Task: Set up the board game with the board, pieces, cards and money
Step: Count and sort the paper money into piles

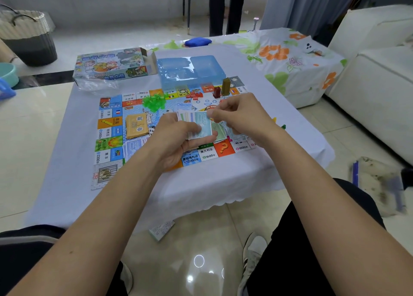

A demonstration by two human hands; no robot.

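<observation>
My left hand (178,137) grips a stack of paper money (196,125), fingers curled under it and thumb across the top; its long axis runs from 6 to 12 o'clock, the far end fanning out. My right hand (237,114) pinches the top note near its 12 o'clock edge. Both hands hide the middle of the board (107,139), and I cannot read what lies beneath them. More notes (237,134) sit under the right wrist, only partly visible. The board lies flat on the counter (67,121), its near corner at 7 o'clock showing a jail square. A tan card deck (136,127) rests on the board at 9 o'clock from my hands, long axis toward 12. Green houses (154,102) are heaped at 11 o'clock, red pieces (195,95) at 12, a brown tower (226,86) upright at 1. Beyond, a blue plastic tray (190,71) overlaps the board's far edge; the game box (111,64) lies at 10 o'clock, blurred.
</observation>
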